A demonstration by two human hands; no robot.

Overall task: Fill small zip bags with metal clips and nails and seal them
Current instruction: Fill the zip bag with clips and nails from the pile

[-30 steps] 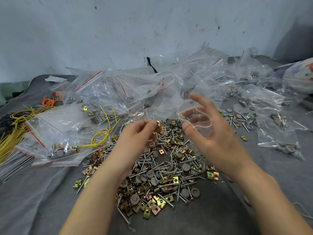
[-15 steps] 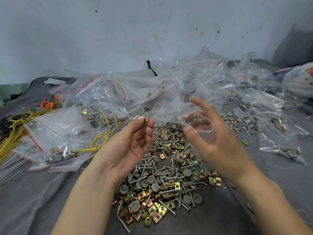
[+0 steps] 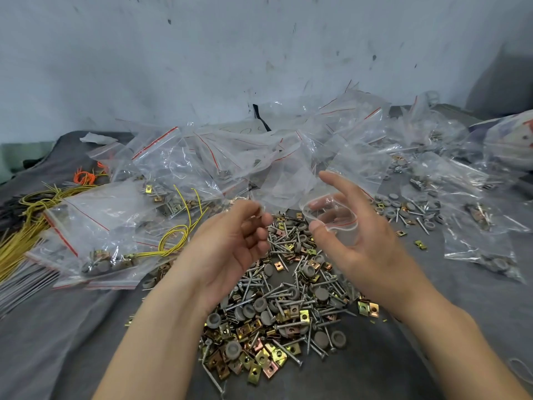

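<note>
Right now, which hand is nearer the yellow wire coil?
Left. The left hand hangs just right of the yellow wire coil; the right hand, holding a small zip bag, is farther right, beyond it.

We see soft, even, cool light, fairly bright, with no source showing. The pile of nails and clips [image 3: 282, 307] is sharp, and the shadows under it are faint. Just above it, the left hand [image 3: 230, 249] has motion-blurred fingertips [image 3: 255, 212], and the zip bag [image 3: 334, 223] in the right hand [image 3: 363, 249] shows a thin bright rim. Behind the pile, the heap of clear bags [image 3: 184, 166] carries small white glints. Far up and right of the pile, grey shade darkens the wall [image 3: 202, 53]. Lines bow toward the frame's edges.
</note>
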